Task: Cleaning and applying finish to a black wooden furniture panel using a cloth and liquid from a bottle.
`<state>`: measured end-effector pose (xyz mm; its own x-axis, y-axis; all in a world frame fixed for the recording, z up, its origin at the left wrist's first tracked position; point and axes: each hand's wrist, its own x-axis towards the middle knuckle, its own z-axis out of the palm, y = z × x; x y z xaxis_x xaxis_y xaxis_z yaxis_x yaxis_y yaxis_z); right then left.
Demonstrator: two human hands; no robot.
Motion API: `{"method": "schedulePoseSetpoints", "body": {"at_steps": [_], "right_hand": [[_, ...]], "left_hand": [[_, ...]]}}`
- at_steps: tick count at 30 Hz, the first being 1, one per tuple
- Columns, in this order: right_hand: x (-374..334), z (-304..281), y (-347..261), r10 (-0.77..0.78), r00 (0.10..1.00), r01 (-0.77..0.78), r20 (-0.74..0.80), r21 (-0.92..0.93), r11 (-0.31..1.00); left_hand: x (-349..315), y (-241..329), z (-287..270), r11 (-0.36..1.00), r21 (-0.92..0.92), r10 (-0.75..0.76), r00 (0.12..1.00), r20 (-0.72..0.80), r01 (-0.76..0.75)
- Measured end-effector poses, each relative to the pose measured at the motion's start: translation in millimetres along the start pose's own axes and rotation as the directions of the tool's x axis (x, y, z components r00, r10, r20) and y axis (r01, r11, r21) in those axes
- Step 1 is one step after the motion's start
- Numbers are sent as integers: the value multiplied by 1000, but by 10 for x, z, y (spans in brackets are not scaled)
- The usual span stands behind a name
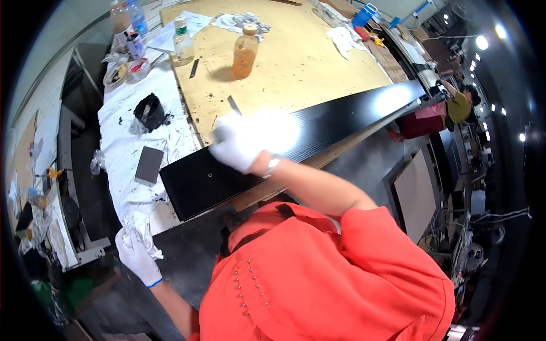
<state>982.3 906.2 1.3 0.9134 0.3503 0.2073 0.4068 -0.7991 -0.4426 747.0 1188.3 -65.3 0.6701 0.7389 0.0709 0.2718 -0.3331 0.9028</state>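
A long glossy black board (pixel 335 120) with visible wood grain runs from the lower left to the upper right along the worktable's near edge. My right hand (pixel 234 145), in a white glove, is over the board's left part, beside a small round hole. Glare washes out its fingers, so their pose is hidden. Down at the left, my left hand (pixel 135 256), in a white glove with a blue cuff edge, grips a crumpled white rag (pixel 149 241) by the table's corner. A dark grey flat pad (pixel 149 165) lies on the stained white cloth (pixel 122 149) left of the board.
On the yellowish tabletop (pixel 296 51) stand an orange-brown bottle (pixel 244 57) and a clear bottle (pixel 183 42). A black-stained container (pixel 150 113) sits on the cloth. Dark thin strips (pixel 194 68) lie nearby. Another person (pixel 435 113) stands beyond the board's far end.
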Motion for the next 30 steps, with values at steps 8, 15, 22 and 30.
{"method": "schedulePoseSetpoints", "body": {"at_steps": [8, 15, 22, 30], "right_hand": [[-114, -114, 63, -29, 999, 29, 16, -6, 1000], [-216, -1031, 2104, 361, 827, -496, -430, -257, 829], [-306, -1053, 1955, 79, 963, -115, -258, -129, 985], [-275, -2199, 4318, 374, 788, -518, -489, -197, 833]], "left_hand": [[229, 667, 324, 995, -10, 104, 994, 36, -103], [205, 1028, 574, 979, -116, 179, 976, 121, -165], [-127, 1480, 1297, 932, 39, 351, 924, 151, -360], [-747, 2161, 2651, 985, -7, 171, 969, 178, -172]]}}
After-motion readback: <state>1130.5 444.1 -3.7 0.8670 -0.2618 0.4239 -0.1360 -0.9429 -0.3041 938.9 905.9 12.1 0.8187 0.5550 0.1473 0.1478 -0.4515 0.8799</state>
